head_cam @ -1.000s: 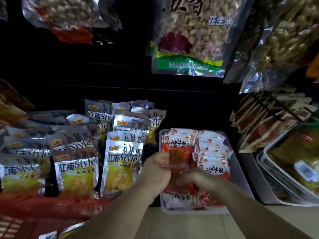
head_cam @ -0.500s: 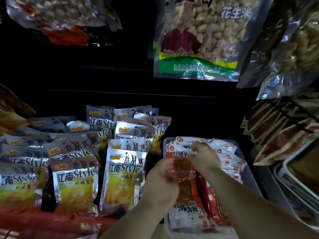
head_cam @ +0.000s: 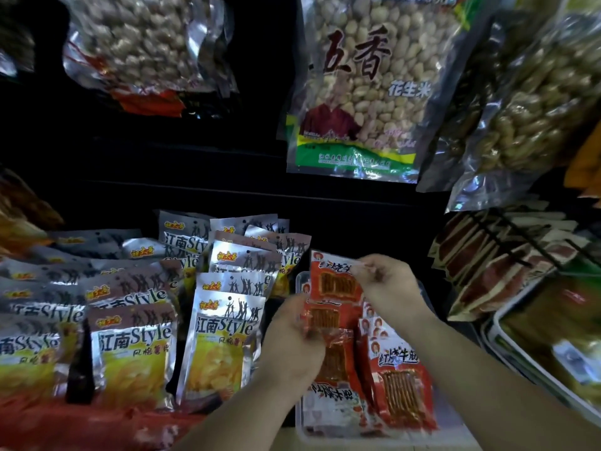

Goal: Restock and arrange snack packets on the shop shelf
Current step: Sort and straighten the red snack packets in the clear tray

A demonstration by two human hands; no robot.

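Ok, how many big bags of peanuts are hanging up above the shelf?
3 peanut bags: the left bag at upper left, the centre bag with a green band, and the right bag at upper right. More may hang hidden behind them.

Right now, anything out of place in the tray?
Yes: the front packet in the tray lies upside down, print inverted; its neighbour reads upright. Left hand and right hand grip other packets behind it.

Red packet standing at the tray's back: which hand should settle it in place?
Right, probably. The right hand pinches the red packet at its top corner; the left hand grips a lower packet nearer the tray's front.
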